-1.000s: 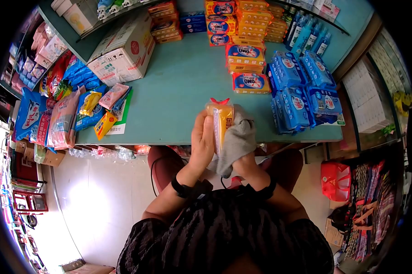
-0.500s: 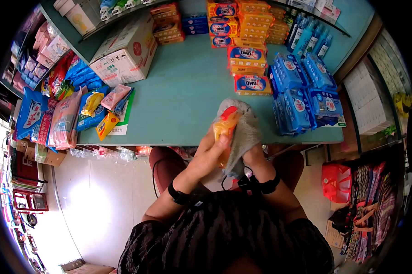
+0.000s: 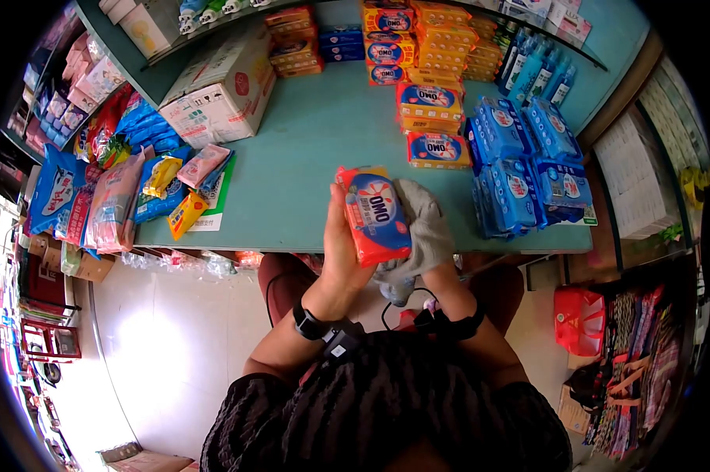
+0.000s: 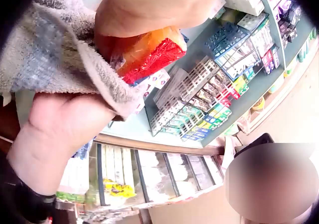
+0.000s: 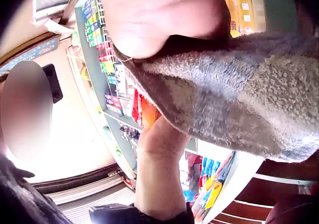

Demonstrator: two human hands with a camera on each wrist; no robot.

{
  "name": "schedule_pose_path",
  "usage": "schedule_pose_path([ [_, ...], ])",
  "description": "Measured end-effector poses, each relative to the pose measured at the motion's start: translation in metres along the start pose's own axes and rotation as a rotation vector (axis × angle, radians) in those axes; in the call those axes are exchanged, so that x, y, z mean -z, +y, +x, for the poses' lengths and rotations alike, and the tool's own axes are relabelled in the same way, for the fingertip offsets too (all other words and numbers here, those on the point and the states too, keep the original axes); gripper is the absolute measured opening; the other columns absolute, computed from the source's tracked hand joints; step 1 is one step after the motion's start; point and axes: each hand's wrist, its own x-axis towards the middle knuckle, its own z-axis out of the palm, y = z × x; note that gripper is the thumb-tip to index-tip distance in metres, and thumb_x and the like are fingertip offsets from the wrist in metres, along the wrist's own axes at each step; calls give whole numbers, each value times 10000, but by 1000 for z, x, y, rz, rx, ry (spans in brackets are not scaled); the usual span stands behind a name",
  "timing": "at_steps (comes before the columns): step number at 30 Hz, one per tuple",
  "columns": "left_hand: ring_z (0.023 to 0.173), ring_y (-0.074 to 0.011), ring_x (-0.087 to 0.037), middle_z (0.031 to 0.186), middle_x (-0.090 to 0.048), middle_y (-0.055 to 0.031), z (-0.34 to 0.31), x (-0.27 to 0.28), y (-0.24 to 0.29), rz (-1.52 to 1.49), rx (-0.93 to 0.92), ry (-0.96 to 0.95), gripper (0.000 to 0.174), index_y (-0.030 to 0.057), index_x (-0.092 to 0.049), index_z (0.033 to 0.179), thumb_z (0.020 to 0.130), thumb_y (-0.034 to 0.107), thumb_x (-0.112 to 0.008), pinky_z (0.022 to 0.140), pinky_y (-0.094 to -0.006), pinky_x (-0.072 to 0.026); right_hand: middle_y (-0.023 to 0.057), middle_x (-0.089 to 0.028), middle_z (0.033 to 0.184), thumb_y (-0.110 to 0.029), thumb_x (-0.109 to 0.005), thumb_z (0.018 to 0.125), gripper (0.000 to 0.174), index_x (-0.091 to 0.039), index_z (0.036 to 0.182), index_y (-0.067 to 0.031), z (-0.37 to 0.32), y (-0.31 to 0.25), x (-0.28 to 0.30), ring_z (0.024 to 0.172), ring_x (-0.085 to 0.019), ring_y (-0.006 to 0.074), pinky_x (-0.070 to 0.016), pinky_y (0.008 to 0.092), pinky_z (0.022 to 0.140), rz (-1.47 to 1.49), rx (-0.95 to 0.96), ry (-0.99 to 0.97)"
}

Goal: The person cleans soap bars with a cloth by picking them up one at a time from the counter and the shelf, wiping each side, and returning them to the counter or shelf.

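Green is the counter (image 3: 315,149), the largest thing here, and the knees of a person reach to its front edge. On its left part, toward the back, stands a white carton (image 3: 213,98). Nearer, at the left end, leans a pink bag (image 3: 112,204) among other bags. At the right, blue packs (image 3: 516,185) are piled close together; just to the left of them, orange soap stacks (image 3: 429,102) go toward the back. Blue bottles (image 3: 532,67) stand upright behind the packs.

A grey cloth (image 3: 424,216) covers much of the right hand (image 5: 169,19), which is clamped on it; the ends of its fingers are hidden in the folds. The left hand (image 3: 343,244) is closed around the soap (image 3: 377,216), the palm and fingers along its left side. This soap, in red and blue wrap, is held above the front edge of the counter, its "OMO" face turned upward, and the cloth touches its right side.
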Motion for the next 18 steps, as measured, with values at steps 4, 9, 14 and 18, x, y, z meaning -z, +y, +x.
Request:
schedule_pose_path([
  [4,910,-230,-586,1043,-563,-93,5,-2,0,-2,-63,61,549,46,-444,1170,928,524,-323,801,-374,-500,148,-462,1225,-287,-687,742,697,-363,1284,9,-11,5,3,1135,-442,314,-316,411,997,-642,334,-65],
  [9,1020,-242,-550,1135,-538,-112,-8,-18,-12,-19,-78,78,542,46,-433,1208,939,502,-313,904,-386,-451,130,-472,1207,-249,-697,735,616,-430,1240,-19,-16,13,-6,1112,-457,282,-347,402,959,-494,335,41],
  [14,1081,-246,-513,1192,-500,-101,-5,-16,-12,54,-157,88,556,62,-382,1257,932,509,-327,935,-404,-424,124,-562,1056,-137,-618,770,348,-556,1089,-14,0,10,8,986,-533,261,-395,374,884,-654,328,66],
  [18,1035,-248,-547,1139,-539,-107,-4,-4,-4,-62,5,5,520,70,-438,1203,923,503,-371,907,-402,-452,140,-572,1010,-48,-554,788,258,-566,1039,8,2,17,18,924,-546,275,-416,357,834,-118,220,43],
])
